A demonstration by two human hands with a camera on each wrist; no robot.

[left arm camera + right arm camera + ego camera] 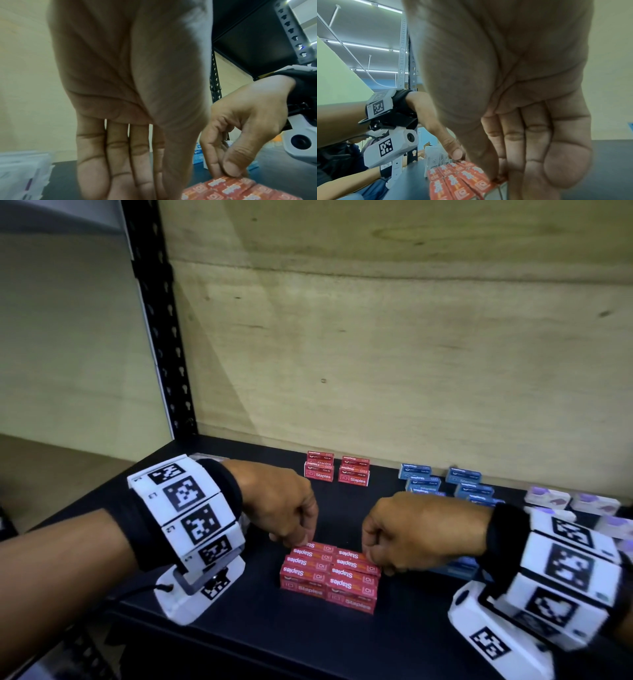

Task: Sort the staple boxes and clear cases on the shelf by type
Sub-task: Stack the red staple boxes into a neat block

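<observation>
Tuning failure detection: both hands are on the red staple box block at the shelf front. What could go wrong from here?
1. The block of red staple boxes is many loose boxes, touched only at its edges by the left hand and right hand. Moved as one, it may buckle or split.
2. Blue staple boxes sit close by the right wrist, and a sweep could knock them.

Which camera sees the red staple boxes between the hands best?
The head view: the whole block of red staple boxes shows, labels readable. The left wrist view catches only a blurry corner; the right wrist view, part of its top.
</observation>
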